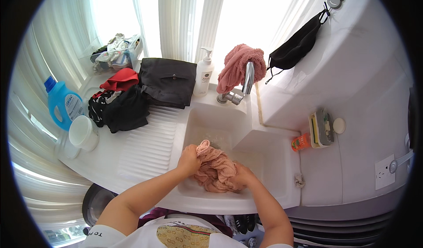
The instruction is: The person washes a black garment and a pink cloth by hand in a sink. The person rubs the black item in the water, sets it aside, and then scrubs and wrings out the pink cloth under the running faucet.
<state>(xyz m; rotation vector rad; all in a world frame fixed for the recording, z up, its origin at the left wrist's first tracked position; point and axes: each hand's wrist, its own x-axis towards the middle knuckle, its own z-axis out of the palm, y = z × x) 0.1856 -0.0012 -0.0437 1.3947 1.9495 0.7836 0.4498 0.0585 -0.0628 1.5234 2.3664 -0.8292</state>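
Note:
A bunched pink towel (217, 168) hangs low in the white sink (273, 173), gathered between my two hands. My left hand (189, 161) is closed on its upper left part, where a folded corner sticks up past the fist. On the towel's right side, my right hand (242, 176) grips the cloth, its fingertips partly hidden in the folds. Shallow water seems to lie in the basin beneath. Behind, a second, darker pink towel (241, 66) is draped over the chrome faucet (249, 78).
Left of the basin is a ribbed washboard (150, 144) with dark clothes (127, 109) and a folded black garment (168, 81) behind it. A white pump bottle (203, 74), blue detergent bottle (64, 105) and white tub (83, 132) stand around. An orange bottle (300, 142) sits right.

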